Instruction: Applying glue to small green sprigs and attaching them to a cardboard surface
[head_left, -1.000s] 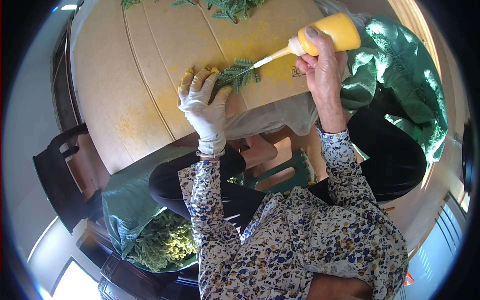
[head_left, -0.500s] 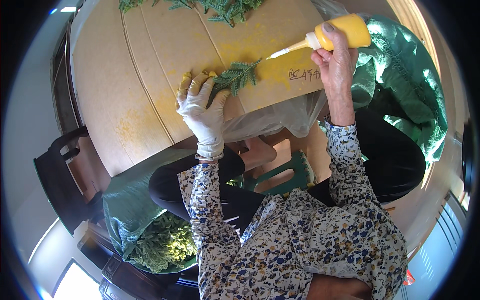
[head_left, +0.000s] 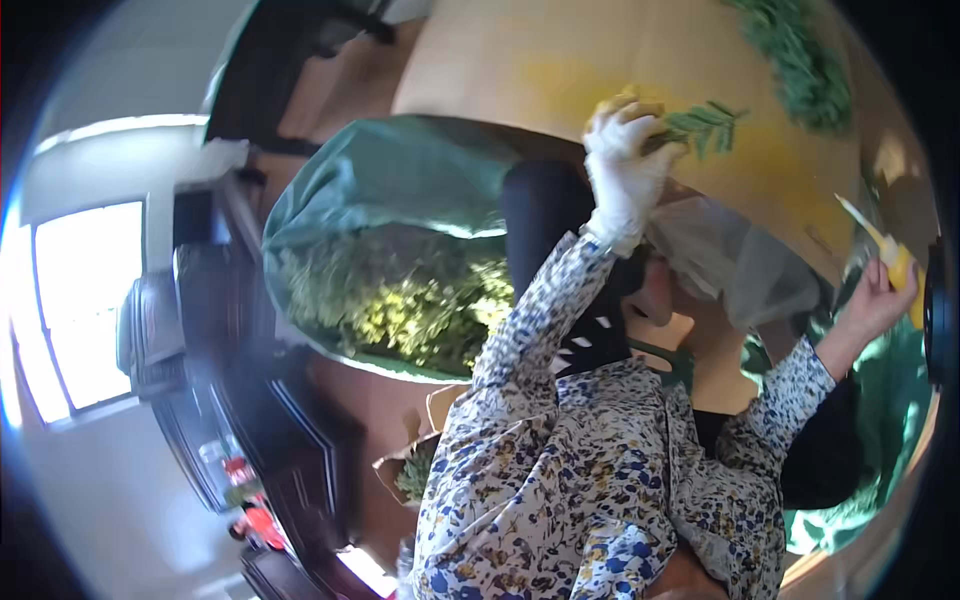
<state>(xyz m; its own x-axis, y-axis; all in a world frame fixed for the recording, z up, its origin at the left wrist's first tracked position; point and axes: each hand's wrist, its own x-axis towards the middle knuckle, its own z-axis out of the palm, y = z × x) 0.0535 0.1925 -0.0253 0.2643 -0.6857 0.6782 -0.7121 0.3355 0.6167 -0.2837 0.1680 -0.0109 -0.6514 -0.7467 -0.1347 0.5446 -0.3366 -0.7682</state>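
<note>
The left hand [head_left: 625,165], in a white glove, presses a green leafy sprig [head_left: 700,125] on the tan cardboard sheet [head_left: 560,60]; its fingers are bent over the stem end and hold it down. The sprig lies on a yellow stain near the edge of the cardboard. The bare right hand [head_left: 880,300], far to the right, has its fingers closed around a yellow squeeze bottle [head_left: 895,262], whose nozzle points up-left. A big teal bag [head_left: 350,190] full of green-yellow plants stands to the left.

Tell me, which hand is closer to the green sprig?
Left. The left hand, in a white glove, touches the green sprig on the cardboard. The right hand holds a yellow bottle off to the side.
</note>
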